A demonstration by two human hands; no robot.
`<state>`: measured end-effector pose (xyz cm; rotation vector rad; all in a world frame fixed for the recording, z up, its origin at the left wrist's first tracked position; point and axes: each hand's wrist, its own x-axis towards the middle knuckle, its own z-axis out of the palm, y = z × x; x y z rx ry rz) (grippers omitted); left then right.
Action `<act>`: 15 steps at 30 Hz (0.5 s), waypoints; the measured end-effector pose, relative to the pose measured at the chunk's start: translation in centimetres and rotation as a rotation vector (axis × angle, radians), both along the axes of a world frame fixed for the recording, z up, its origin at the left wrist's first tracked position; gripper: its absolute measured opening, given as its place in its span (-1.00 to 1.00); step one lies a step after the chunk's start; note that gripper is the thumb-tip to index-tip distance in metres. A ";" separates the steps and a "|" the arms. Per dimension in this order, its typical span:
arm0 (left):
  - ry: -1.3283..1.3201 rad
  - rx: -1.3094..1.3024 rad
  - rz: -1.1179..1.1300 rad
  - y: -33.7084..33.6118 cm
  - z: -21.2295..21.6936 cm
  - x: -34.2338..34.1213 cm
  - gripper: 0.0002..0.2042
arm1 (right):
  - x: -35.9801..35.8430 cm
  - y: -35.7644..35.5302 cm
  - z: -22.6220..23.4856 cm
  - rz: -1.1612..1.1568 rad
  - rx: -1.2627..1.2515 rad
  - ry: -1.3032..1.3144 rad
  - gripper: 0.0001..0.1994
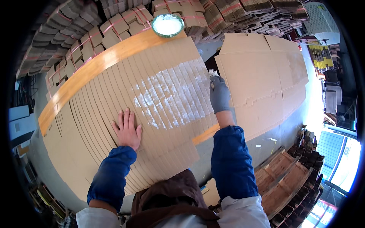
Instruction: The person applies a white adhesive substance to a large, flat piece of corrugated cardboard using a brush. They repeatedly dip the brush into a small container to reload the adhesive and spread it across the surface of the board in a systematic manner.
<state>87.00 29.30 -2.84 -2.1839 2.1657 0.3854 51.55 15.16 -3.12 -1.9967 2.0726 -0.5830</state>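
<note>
Overlapping cardboard sheets [110, 93] lie fanned out in a long row on a wooden tabletop. White paste [167, 91] is smeared across their exposed edge strips. My left hand [128, 129], bare, rests flat on the sheets left of the paste, its fingers spread. My right hand [219, 94], in a grey glove, is at the right end of the row. It is closed round a white, paste-covered wad [213, 73] whose exact kind I cannot make out. At the table's far edge stands a green-rimmed bowl [167, 25] full of white paste.
Large cardboard sheets [262, 76] lie stacked to the right. Strapped cardboard bundles [121, 22] line the far side. A wooden pallet [281, 180] sits at the lower right, and a pale green plastic crate [322, 22] at the far right.
</note>
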 end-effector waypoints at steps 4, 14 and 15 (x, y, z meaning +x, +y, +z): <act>-0.012 0.002 0.011 0.4 -0.3 0.5 -0.41 | 2.6 0.7 2.2 0.102 0.055 -0.050 -0.78; -0.009 0.037 0.012 0.0 0.3 -0.1 -0.41 | 2.9 1.2 1.1 0.043 0.133 -0.076 -0.81; -0.012 0.032 0.015 -0.1 0.4 0.0 -0.41 | 1.6 0.0 1.2 -0.004 0.033 -0.065 -0.80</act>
